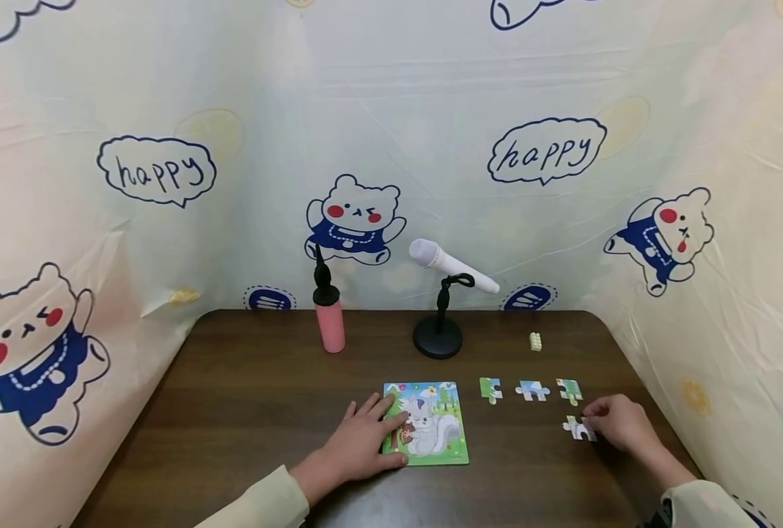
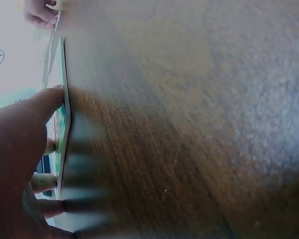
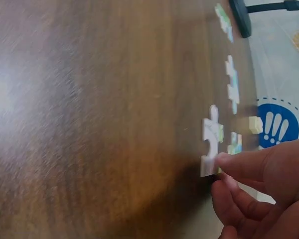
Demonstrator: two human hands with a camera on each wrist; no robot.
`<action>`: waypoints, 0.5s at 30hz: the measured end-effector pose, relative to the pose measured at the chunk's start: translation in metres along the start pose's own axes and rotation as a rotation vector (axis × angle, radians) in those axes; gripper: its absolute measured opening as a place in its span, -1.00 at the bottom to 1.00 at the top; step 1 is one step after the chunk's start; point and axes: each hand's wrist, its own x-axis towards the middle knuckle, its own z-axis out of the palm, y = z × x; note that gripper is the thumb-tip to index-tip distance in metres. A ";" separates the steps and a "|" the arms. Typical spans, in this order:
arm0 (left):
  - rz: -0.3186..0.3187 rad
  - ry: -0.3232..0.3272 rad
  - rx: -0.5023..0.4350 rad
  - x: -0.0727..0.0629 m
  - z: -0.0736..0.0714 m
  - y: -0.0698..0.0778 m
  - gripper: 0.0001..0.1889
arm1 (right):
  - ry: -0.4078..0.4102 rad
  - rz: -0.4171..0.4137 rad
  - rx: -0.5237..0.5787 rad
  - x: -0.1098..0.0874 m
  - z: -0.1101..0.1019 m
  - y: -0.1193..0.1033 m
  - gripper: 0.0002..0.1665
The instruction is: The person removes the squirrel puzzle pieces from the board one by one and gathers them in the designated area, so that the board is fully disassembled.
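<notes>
My left hand [image 1: 358, 447] rests with spread fingers on the left side of a square jigsaw puzzle [image 1: 440, 440] that shows a grey squirrel on green. From the left wrist view, the thumb [image 2: 52, 102] lies over the edge of the puzzle board [image 2: 66, 119]. Further right, my right hand [image 1: 622, 424] pinches the right end of a loose puzzle piece [image 1: 578, 429] between thumb and fingers. The right wrist view has this piece [image 3: 210, 144] tilted up, its pale face partly behind the thumb tip [image 3: 224, 160].
Behind the held piece lie a green piece [image 1: 490, 390], a blue-white piece [image 1: 532, 391] and another green piece [image 1: 570, 391] in a row. A cream toy brick [image 1: 536, 342], a white microphone [image 1: 454, 264] on a black stand [image 1: 438, 339] and a pink hand pump [image 1: 330, 326] stand at the back.
</notes>
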 end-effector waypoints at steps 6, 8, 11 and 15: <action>-0.003 -0.014 0.009 0.000 0.000 0.000 -0.20 | -0.023 -0.030 0.027 0.004 -0.004 -0.020 -0.90; 0.000 -0.014 0.015 0.001 0.000 0.000 -0.19 | -0.033 -0.056 0.040 0.007 -0.004 -0.035 -0.88; 0.000 -0.011 0.021 0.002 0.000 0.000 -0.19 | -0.038 -0.129 0.046 0.012 -0.002 -0.062 -0.86; -0.002 -0.008 0.027 0.003 0.001 0.000 -0.19 | -0.042 -0.234 0.054 0.018 0.011 -0.099 -0.83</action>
